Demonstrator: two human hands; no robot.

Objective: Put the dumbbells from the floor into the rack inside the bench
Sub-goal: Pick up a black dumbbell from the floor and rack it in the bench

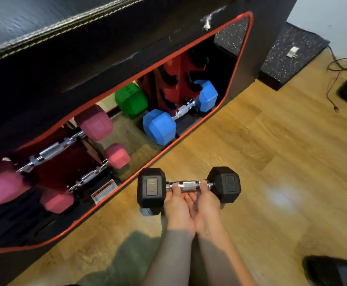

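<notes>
Just outside the bench (261, 58) opening, left hand (177, 207) and right hand (206, 205) clasp the black dumbbell (189, 185); next, lift onto the red rack (180, 79)

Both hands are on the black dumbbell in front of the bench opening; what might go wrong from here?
The black hex dumbbell is held only at its chrome handle by the left hand and right hand, fingers near the heads: they may get pinched. The blue hex dumbbell and small pink dumbbell flank the way in; it may knock them.

Two bare forearms, left hand (177, 205), right hand (206, 205) (no sleeves, gloves, rings visible).
</notes>
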